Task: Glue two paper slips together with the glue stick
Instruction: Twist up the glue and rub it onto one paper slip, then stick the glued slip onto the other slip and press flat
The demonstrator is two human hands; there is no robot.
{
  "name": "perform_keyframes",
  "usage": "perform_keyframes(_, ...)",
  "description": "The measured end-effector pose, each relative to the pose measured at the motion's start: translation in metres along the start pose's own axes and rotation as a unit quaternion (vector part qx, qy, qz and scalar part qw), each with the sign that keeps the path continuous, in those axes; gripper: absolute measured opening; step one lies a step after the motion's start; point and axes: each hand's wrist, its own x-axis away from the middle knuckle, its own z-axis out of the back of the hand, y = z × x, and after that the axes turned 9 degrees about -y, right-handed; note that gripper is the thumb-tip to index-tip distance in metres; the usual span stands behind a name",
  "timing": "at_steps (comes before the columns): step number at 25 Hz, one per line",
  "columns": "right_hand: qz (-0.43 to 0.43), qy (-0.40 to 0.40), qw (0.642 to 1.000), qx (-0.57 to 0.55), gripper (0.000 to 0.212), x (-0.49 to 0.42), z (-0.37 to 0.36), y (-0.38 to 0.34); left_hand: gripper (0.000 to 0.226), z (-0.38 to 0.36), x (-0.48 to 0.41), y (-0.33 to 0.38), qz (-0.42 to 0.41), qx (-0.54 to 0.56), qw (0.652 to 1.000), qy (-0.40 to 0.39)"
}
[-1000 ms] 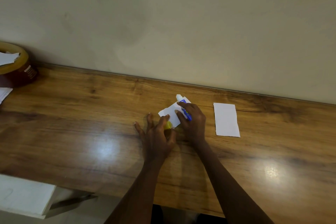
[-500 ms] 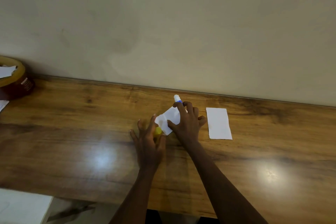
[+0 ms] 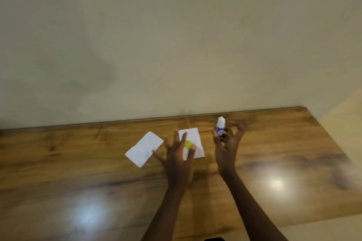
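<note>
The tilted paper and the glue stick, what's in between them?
The left hand, pressing the other paper slip with a yellow cap in its fingers, lies between the tilted paper and glue stick, head view.

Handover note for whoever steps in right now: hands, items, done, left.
Left hand: fingers spread, resting on the right paper slip, with the yellow cap between its fingers.
Right hand: holds the uncapped glue stick upright, off the table.
Left paper slip: lies tilted, apart from the other.
Done: stick uncapped. Whether either slip has glue on it cannot be told.
Left: join the slips, press, recap the stick.
</note>
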Motion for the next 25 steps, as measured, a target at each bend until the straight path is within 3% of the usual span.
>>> perform_keyframes(2,-0.016,-0.013,0.998,0.056,0.045,-0.01,0.042,0.006,0.048,-0.04,-0.002,0.034,-0.025,-0.007,0.998,-0.052)
perform_keyframes(4,-0.033,-0.038,0.988,0.146,0.031,-0.02,0.074,0.018,0.05,-0.075,-0.002,0.052,-0.052,-0.059,0.992,-0.098)
perform_keyframes(7,-0.043,-0.068,0.98,0.183,0.025,-0.023,0.104,0.036,0.053,-0.105,0.002,0.051,-0.066,-0.14,0.978,-0.141)
perform_keyframes(12,-0.042,-0.092,0.967,0.233,0.038,-0.013,0.119,0.067,0.052,-0.116,0.009,0.029,-0.059,-0.207,0.962,-0.167)
perform_keyframes(16,-0.051,-0.113,0.974,0.188,0.052,-0.014,0.119,0.062,0.058,-0.112,0.006,0.029,-0.062,-0.222,0.953,-0.195)
perform_keyframes(18,-0.041,-0.084,0.987,0.131,0.063,-0.008,0.122,0.053,0.067,-0.107,0.005,0.028,-0.062,-0.223,0.948,-0.217)
perform_keyframes(20,-0.002,0.031,0.993,0.116,0.072,0.008,0.122,0.041,0.076,-0.095,0.007,0.024,-0.061,-0.19,0.952,-0.233)
perform_keyframes(22,0.071,0.121,0.97,0.2,0.06,0.031,0.103,0.028,0.071,-0.077,0.012,0.016,-0.062,-0.109,0.97,-0.206)
perform_keyframes(23,0.105,0.119,0.954,0.253,0.05,0.039,0.085,0.023,0.064,-0.066,0.014,0.012,-0.049,-0.063,0.981,-0.174)
perform_keyframes(25,0.108,0.029,0.939,0.326,0.033,0.046,0.039,0.018,0.049,-0.042,0.012,0.002,0.006,0.0,0.997,-0.077)
